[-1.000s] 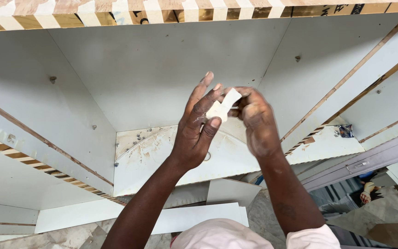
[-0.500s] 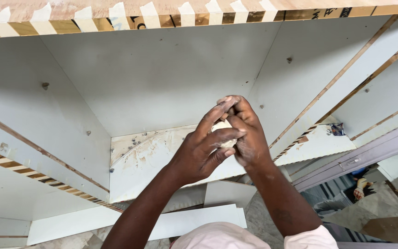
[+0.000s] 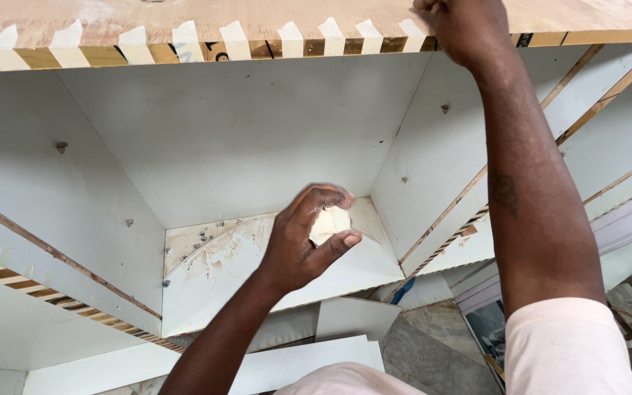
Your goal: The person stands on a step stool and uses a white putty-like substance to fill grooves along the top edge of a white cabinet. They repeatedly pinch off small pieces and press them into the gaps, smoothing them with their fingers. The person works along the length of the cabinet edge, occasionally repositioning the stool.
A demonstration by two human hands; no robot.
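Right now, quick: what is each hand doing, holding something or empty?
Left hand: closed around a roll of pale tape.
Right hand: pressing on the taped wooden edge; whether it grips anything cannot be told.

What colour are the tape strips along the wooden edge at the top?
The tape strips are off-white, over the edge with its gold band; the head view shows them.

No packages, labels, signs or screens show anywhere near the fingers.
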